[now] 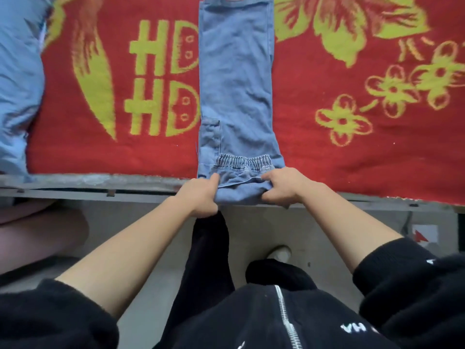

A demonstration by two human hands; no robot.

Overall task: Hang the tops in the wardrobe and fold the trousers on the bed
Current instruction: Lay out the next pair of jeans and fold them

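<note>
Jeans (236, 79) lie lengthwise on the red blanket (327, 157), waistband end at the bed's near edge; left hand (201, 195) and right hand (281, 186) each pinch a corner with curled fingers, probably so the fold goes up square and tidy.

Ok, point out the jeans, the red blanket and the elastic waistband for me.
jeans (235, 84), head view, middle of the folded legs.
red blanket (314, 159), head view, bare red patch right of the jeans.
elastic waistband (244, 161), head view, its gathered middle.
</note>
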